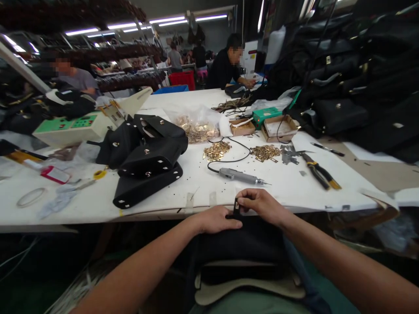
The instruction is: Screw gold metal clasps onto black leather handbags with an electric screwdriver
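Note:
A black bag piece [242, 246] lies on my lap below the table edge. My left hand [216, 219] is closed on its top edge. My right hand [262, 204] pinches a small black strap tab [236, 205] that sticks up from the piece. Both hands meet at that tab, just in front of the white table [294, 183]. A grey electric screwdriver [240, 175] with a black cord lies on the table a short way beyond my hands.
Stacked black bag flaps [147, 161] sit to the left. Piles of brass fittings [216, 150] [265, 152], pliers [319, 172], cardboard boxes [281, 127] and a green-topped machine [72, 126] are on the table. Black bags [343, 87] are heaped at right. Other people work at the far end.

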Available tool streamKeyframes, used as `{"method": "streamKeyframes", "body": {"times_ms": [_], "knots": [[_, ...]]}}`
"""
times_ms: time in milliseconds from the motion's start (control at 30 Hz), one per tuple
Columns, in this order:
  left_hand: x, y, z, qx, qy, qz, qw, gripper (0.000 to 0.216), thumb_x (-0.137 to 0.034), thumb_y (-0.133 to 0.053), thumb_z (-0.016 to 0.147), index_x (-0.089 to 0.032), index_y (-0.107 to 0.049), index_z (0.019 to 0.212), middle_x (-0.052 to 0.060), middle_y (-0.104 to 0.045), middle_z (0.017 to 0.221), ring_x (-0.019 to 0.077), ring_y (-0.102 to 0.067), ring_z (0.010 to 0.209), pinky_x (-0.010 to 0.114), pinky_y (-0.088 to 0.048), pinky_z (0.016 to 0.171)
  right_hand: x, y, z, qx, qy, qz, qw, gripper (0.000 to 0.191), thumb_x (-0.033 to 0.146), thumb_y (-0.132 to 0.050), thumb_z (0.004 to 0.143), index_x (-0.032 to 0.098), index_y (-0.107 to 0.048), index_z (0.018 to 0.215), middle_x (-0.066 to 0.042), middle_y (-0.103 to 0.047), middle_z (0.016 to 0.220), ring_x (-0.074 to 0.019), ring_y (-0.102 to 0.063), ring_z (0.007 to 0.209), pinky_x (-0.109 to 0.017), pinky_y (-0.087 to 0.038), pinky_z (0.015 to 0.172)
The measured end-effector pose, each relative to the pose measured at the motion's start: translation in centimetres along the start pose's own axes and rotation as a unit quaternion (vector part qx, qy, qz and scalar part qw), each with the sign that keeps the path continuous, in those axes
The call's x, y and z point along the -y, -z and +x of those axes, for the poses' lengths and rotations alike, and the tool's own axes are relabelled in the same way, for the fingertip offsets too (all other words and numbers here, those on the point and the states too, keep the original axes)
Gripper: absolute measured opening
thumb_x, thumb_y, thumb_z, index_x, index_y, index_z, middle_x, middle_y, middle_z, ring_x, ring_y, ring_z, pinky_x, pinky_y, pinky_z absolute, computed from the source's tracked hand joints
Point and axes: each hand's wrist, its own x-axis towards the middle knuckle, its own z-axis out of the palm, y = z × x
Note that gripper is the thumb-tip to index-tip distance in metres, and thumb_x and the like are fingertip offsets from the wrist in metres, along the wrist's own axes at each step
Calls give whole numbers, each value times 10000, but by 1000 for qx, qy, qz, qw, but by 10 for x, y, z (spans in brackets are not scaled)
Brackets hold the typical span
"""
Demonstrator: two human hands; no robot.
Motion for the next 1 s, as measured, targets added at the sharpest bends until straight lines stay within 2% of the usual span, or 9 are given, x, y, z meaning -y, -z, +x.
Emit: {"method": "streamKeyframes", "body": {"times_ms": [67,167,233,300,367,467,567,700,1000], "knots": [[4,-1,8,-102,14,89,991,437,-599,-563,915,-192,-704,993,30,-711,863,215,-653,803,310,-490,731,-6,10,24,-1,-12,3,1000,397,518,-798,760,140,-700,833,-16,-658,690,-130,-568,640,-293,-460,673],[8,-10,14,-290,0,226,930,406,-583,-623,901,-207,-654,1052,66,-711,971,278,-663,928,397,-513,824,-10,21,48,-1,-16,4,1000,375,500,-809,742,149,-714,831,-15,-672,698,-128,-587,644,-292,-483,687],[13,-15,17,-389,-30,258,884,410,-501,-732,852,-199,-610,1100,85,-683,1057,291,-638,1013,427,-519,881,-12,24,59,-7,-24,6,1000,357,480,-813,737,152,-720,843,-17,-685,711,-126,-602,648,-289,-499,692],[19,-18,20,-446,-75,255,855,405,-390,-791,823,-191,-583,1108,95,-653,1117,279,-611,1070,424,-523,918,-16,26,67,-18,-41,17,999,352,464,-821,725,152,-719,851,-20,-689,706,-125,-610,641,-282,-512,677],[26,-17,22,-451,-121,256,846,310,-297,-759,860,-194,-583,1093,90,-648,1130,255,-607,1071,406,-529,923,-21,27,73,-31,-59,26,997,349,451,-830,712,150,-716,845,-24,-690,692,-125,-611,626,-273,-522,651],[32,-12,24,-411,-159,296,848,251,-236,-645,943,-196,-586,1184,84,-662,1134,236,-618,1039,392,-533,906,-26,27,82,-50,-73,14,996,306,410,-829,721,147,-714,829,-24,-683,665,-118,-608,595,-253,-533,612],[30,-7,25,-370,-142,345,851,312,-246,-591,975,-193,-567,1281,84,-669,1126,240,-619,1004,396,-536,869,-26,25,90,-68,-89,-26,993,191,324,-782,781,150,-707,807,-13,-668,624,-107,-592,537,-231,-524,556],[24,-2,28,-320,-103,396,854,304,-266,-570,979,-205,-586,1276,85,-651,1166,269,-583,1057,426,-528,852,-26,23,97,-91,-116,-128,981,65,222,-703,838,162,-718,818,-7,-671,599,-106,-580,478,-218,-492,490],[25,4,32,-290,-115,383,870,320,-245,-540,986,-180,-566,1299,97,-602,1302,263,-536,1194,430,-496,988,-21,19,101,-89,-69,-324,939,117,243,-649,843,210,-757,813,8,-678,588,-153,-618,548,-283,-469,580]]}}
